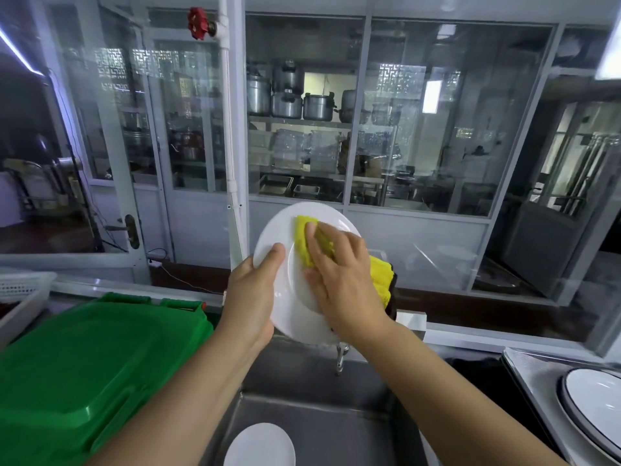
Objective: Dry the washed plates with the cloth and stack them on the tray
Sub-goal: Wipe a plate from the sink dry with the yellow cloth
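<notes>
Nearest the camera, one white plate point(259, 445) lies flat in the steel sink point(316, 381), its lower edge cut by the frame. Above the basin, a second white plate point(285, 230) is held tilted, face toward the viewer, clear of the sink walls and the tap point(341, 356) below it. Left hand point(250, 297) grips the plate's left rim, thumb on the face. Right hand point(339, 277) presses a yellow cloth point(302, 243) against the plate with flat, spread fingers; the cloth's free end hangs beyond the right rim. At right, a steel tray point(534, 375) carries two stacked blue-rimmed plates point(594, 412), partly out of frame. At left, one green plastic lid point(87, 364) borders the sink; one white basket point(23, 290) stands behind it. Glass partitions point(437, 129) close the far side.
</notes>
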The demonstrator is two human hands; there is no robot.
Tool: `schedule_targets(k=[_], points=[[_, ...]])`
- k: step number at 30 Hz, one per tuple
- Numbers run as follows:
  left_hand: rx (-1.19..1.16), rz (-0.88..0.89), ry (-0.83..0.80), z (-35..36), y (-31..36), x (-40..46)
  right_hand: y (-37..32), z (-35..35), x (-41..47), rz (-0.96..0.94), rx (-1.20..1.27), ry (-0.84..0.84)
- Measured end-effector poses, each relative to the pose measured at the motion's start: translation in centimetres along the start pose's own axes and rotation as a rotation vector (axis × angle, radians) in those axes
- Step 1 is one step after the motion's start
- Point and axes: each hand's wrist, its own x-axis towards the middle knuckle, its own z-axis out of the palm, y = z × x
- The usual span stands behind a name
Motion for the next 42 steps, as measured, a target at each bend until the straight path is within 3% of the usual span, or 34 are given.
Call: schedule_targets(k=[8, 17, 24, 29, 34, 37, 42], points=[[0.028, -0.055, 0.007, -1.3, 1.4, 0.6, 1.8, -0.6, -4.9, -0.324, 0.039, -0.069], [0.07, -0.054, -0.044, -0.9, 1.1, 0.0, 5.0, -1.4, -2.1, -0.108, -0.081, 0.013], [0.037, -0.077, -0.039, -0.2, 0.9, 0.1, 0.9, -1.0, -1.9, -0.26, 0.014, -0.064], [0.051, -0.066, -0.027, -1.2, 1.5, 0.3, 2.5, -0.9, -4.5, -0.4, 0.012, -0.166], [0.108, -0.027, -0.068, -2.1, 1.2, 0.2, 4.5, -2.4, -2.8, -0.018, 0.1, -0.026], [0.214, -0.011, -0.201, -1.0, 0.3, -0.5, 3.0, -2.7, 0.4, -0.088, 0.097, 0.079], [0.355, -0.002, -0.285, 0.4, -0.5, -1.4, 1.0, -1.7, 2.4, -0.089, 0.15, -0.08]])
